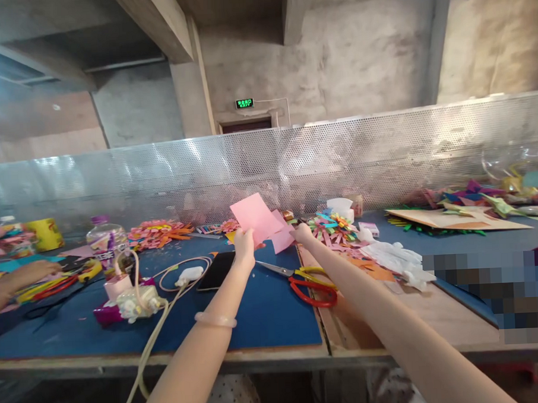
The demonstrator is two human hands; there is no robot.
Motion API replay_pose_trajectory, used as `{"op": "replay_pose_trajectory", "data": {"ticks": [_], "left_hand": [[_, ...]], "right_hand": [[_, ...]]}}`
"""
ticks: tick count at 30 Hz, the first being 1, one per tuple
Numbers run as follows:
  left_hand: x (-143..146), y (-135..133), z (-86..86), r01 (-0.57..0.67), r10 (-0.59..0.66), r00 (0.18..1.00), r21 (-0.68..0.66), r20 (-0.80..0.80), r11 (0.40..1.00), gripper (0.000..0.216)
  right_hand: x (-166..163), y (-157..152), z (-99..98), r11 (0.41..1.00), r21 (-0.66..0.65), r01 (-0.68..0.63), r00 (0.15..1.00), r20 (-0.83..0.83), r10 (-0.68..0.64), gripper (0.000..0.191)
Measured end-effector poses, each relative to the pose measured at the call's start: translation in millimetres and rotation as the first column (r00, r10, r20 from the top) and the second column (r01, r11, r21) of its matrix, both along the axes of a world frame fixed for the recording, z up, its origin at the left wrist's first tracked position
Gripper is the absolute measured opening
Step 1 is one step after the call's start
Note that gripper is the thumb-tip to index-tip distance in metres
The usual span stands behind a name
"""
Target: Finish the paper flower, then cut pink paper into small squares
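Note:
My left hand (245, 247) is closed on the lower left edge of a pink paper sheet (255, 216), held up above the blue table mat (274, 320). A second pink paper piece (282, 239) shows behind it on the right, and my right hand (302, 233) is closed at its edge. Whether the two pieces are joined I cannot tell. Below my hands lie scissors (294, 275) with red and yellow handles, blades pointing left. A dark phone (216, 271) rests beside my left forearm.
A power strip with plugs (137, 299) and a white cable stand at left, before a purple-capped bottle (105, 237). Another person's hand (31, 272) reaches in at far left. Paper scrap piles (157, 235), white gloves (394, 255) and a cardboard sheet (457, 214) lie around. A perforated metal screen (360, 156) runs behind.

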State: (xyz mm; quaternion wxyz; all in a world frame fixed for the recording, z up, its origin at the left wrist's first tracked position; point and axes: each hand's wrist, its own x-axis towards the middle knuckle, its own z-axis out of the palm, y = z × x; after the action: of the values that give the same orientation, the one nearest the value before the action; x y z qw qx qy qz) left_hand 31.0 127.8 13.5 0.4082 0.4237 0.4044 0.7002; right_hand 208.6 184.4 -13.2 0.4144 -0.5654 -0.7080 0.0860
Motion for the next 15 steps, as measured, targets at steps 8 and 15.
{"op": "replay_pose_trajectory", "data": {"ticks": [8,15], "left_hand": [[5,-3,-1.4,0.352,-0.343,0.934,-0.098,0.098,0.931,0.029],[7,-11,-2.8,0.549,-0.540,0.835,-0.199,0.101,0.812,0.013]], "right_hand": [[15,-36,14.6,0.909,0.180,-0.377,0.912,-0.101,0.398,0.082],[21,-71,19.4,0.794,0.069,-0.603,0.685,-0.464,0.561,0.033]]}}
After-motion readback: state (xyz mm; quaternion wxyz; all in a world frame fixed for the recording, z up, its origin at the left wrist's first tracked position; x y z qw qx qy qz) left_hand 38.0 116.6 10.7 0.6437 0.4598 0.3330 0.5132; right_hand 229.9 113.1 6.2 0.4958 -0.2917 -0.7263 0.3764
